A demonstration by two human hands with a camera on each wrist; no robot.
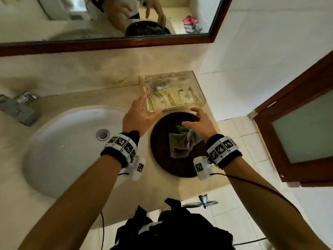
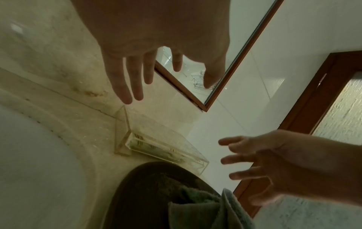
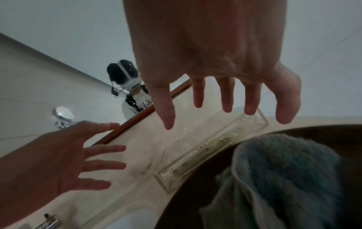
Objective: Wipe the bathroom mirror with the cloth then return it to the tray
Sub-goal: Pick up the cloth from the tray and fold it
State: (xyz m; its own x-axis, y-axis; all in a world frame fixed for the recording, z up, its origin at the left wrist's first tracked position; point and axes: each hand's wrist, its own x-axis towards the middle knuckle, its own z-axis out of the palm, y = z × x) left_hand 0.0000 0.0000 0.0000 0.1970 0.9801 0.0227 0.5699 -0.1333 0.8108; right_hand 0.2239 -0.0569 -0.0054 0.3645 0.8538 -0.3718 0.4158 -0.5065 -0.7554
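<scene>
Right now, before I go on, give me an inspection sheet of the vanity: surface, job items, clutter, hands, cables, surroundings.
Surface: beige countertop, stained near the wall.
Job's things: grey cloth crumpled on round dark tray; mirror above.
Clutter: clear box of sachets behind the tray.
Hands: left hand and right hand both open, holding nothing, above the tray area.
Cables: black cable from right wrist.
Surroundings: sink, faucet, door.

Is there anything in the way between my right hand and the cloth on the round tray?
Nothing visible. The cloth lies uncovered on the dark round tray, and the right hand hovers just above its far end with fingers spread. The clear box sits behind the tray, out of the way.
</scene>
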